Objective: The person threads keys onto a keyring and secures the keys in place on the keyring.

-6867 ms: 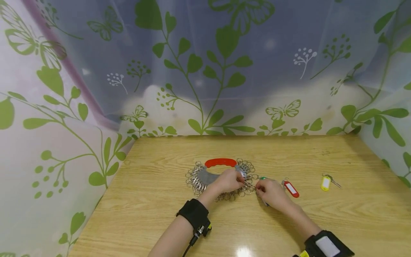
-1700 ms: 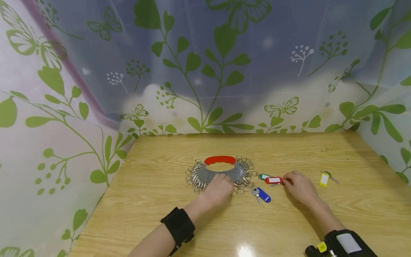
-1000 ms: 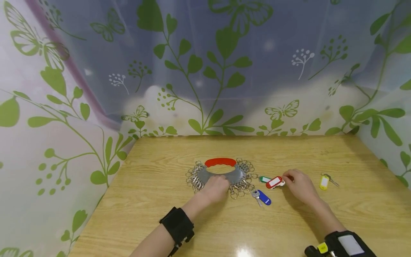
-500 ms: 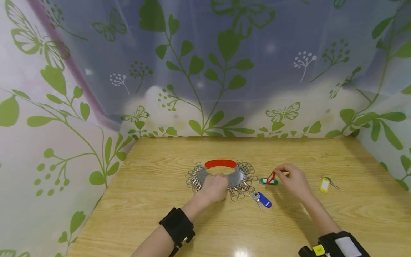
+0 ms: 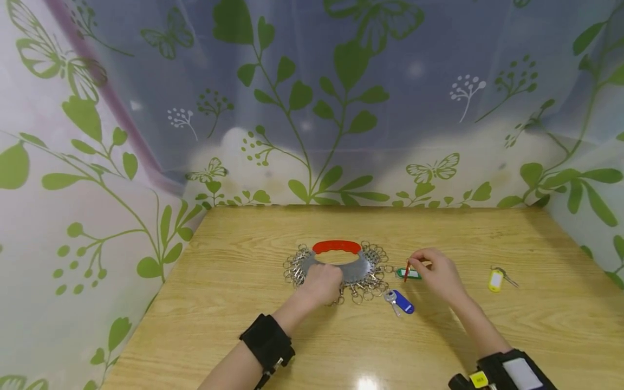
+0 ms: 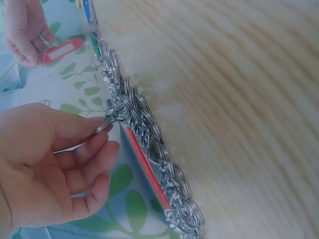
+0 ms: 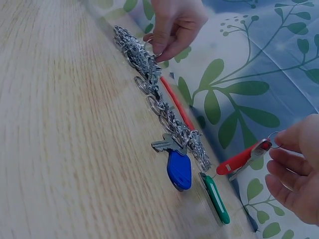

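A curved grey metal plate (image 5: pixel 358 271) with a red grip (image 5: pixel 336 247) lies on the table, fringed by many metal clips and rings. At its near edge my left hand (image 5: pixel 319 284) pinches a split ring (image 6: pixel 102 126) between thumb and forefinger. My right hand (image 5: pixel 439 275) holds up a red key tag (image 7: pixel 237 162) by its ring, with a key (image 7: pixel 256 153) hanging beside it. Below that tag lies a green key tag (image 5: pixel 413 274), next to the plate's right side. Closer to me rests a blue key tag (image 5: pixel 404 302) with its key (image 5: pixel 392 302).
Farther right on the wooden table (image 5: pixel 219 325) is a yellow key tag (image 5: pixel 495 280) with a key. A patterned curtain (image 5: pixel 292 108) stands behind the table and along its sides.
My right hand has picked the red key tag off the table and moved it left, over the green one. My left hand has shifted from the plate's right side to its near edge.
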`<move>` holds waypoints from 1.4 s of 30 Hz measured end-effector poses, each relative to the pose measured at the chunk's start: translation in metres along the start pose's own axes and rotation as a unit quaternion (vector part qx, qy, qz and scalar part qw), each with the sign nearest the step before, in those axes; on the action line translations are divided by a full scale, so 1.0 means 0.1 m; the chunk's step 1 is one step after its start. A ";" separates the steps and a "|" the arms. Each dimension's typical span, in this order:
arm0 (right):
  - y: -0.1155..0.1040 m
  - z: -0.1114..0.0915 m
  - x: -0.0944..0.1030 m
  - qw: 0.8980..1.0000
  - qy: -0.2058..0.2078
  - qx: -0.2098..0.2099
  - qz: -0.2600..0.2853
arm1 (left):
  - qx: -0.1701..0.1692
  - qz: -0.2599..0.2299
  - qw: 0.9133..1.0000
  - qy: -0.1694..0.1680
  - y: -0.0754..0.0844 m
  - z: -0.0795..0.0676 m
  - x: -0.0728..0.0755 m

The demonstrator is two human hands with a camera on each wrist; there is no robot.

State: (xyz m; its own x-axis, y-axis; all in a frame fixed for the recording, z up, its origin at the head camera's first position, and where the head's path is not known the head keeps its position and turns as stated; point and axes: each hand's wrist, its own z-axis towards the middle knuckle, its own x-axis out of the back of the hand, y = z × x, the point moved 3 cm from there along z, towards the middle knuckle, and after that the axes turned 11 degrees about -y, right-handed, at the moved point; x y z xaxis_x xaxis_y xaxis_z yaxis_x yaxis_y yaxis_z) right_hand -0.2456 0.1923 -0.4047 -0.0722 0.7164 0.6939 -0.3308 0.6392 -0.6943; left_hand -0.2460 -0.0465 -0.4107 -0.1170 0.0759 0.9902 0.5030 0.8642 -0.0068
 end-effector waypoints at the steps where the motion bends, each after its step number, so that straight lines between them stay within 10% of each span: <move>1: 0.00 0.00 0.00 1.000 0.000 0.003 -0.003 | 0.001 0.003 1.000 0.004 0.00 0.00 0.01; 12: 0.02 0.00 -0.04 1.000 0.005 0.016 -0.011 | 0.004 0.025 0.996 0.089 -0.01 0.05 -0.03; 31: 0.01 -0.01 -0.05 1.000 -0.005 0.012 -0.005 | 0.017 0.009 0.999 0.039 -0.04 0.03 0.01; 36: 0.00 -0.01 -0.09 0.994 -0.025 0.006 0.103 | 0.020 -0.009 0.998 0.059 -0.03 0.05 -0.01; 42: -0.03 0.01 -0.14 0.949 -0.063 0.006 0.308 | 0.026 -0.067 0.997 0.037 -0.03 0.06 -0.02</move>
State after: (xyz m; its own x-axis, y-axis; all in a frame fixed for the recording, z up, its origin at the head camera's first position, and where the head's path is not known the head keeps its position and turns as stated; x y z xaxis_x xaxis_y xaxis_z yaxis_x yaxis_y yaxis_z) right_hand -0.2451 0.1805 -0.4121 -0.3679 0.9134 0.1740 -0.1989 0.1055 -0.9743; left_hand -0.2522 -0.0464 -0.4129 -0.1161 -0.0777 0.9902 0.4422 0.8886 0.1215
